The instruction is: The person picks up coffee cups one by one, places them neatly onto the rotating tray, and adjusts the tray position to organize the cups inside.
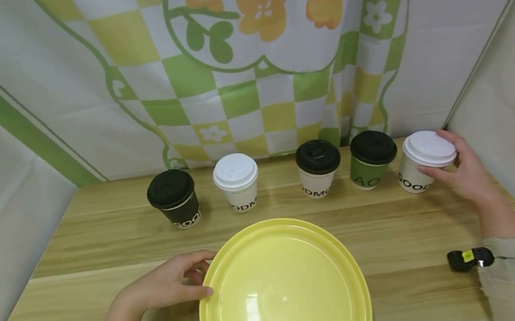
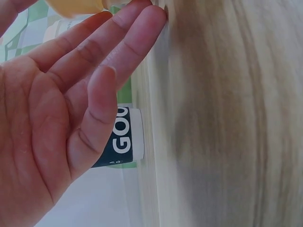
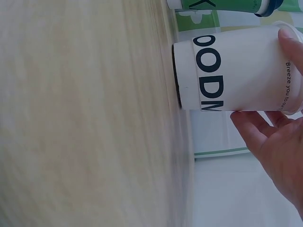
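My right hand (image 1: 469,170) grips a white paper cup (image 1: 412,177) with a white lid, at the right end of a row. The cup stands upright; thumb and fingers sit around its lid end, as the right wrist view also shows, with the hand (image 3: 279,146) beside the lettered side. My left hand (image 1: 165,284) is at the left edge of a round yellow plastic tray (image 1: 285,298), its thumb tip at the rim. The left wrist view shows that hand's fingers (image 2: 128,59) loosely extended beside the yellow edge (image 2: 78,7), palm visible.
Along the back stand a black cup (image 1: 174,197), a white-lidded cup (image 1: 237,181), a white cup with black lid (image 1: 318,167) and a green cup with black lid (image 1: 371,158). A patterned curtain (image 1: 246,94) hangs behind the wooden table (image 1: 81,298).
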The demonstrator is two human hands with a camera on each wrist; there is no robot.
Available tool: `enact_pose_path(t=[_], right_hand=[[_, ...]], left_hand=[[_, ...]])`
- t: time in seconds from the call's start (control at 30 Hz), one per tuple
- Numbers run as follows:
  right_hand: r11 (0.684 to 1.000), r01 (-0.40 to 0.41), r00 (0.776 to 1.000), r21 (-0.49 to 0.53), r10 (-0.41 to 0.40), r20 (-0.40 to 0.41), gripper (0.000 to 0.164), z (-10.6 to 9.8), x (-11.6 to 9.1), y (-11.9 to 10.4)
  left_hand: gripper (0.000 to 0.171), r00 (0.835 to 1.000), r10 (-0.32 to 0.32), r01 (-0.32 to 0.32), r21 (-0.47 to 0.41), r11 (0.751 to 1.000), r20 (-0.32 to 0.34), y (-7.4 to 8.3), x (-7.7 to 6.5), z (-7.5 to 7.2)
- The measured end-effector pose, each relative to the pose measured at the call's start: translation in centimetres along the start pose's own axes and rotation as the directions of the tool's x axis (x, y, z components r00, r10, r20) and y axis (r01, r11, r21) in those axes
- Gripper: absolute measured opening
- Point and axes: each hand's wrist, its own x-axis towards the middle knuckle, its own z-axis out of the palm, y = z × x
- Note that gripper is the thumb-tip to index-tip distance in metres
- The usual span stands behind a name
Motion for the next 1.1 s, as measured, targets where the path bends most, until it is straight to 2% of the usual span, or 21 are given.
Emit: enact_pose_path(t=[0.23, 0.4, 0.6, 0.87, 1.1], right_hand=[[0.999, 0.041, 0.996, -0.017, -0.042, -0.075, 0.086, -0.3, -0.3, -0.2], [0.999, 0.042, 0.995, -0.003, -0.042, -0.089, 0.085, -0.5, -0.3, -0.6], [0.997, 0.082, 0.988, -0.013, -0.083, -0.127, 0.084, -0.5, -0.2, -1.4], [0.998, 0.064, 0.991, -0.007, -0.064, -0.119, 0.085, -1.0, -0.4, -3.1], [0.996, 0.092, 0.987, 0.021, -0.088, -0.131, 0.086, -1.4, -0.6, -4.4]], left_hand=[[0.054, 1.0, -0.012, 0.013, -0.027, 1.0, 0.015, 0.0, 0.1, -0.1], [0.057, 0.999, -0.032, 0.033, -0.066, 0.997, 0.029, -0.1, 0.0, -0.1], [0.058, 0.999, -0.034, 0.036, -0.064, 0.997, 0.03, -0.1, -0.1, -0.1], [0.057, 0.999, -0.04, 0.042, -0.059, 0.997, 0.024, -0.1, -0.3, -0.1], [0.057, 0.999, -0.048, 0.05, -0.072, 0.996, 0.026, 0.0, -0.3, 0.0]])
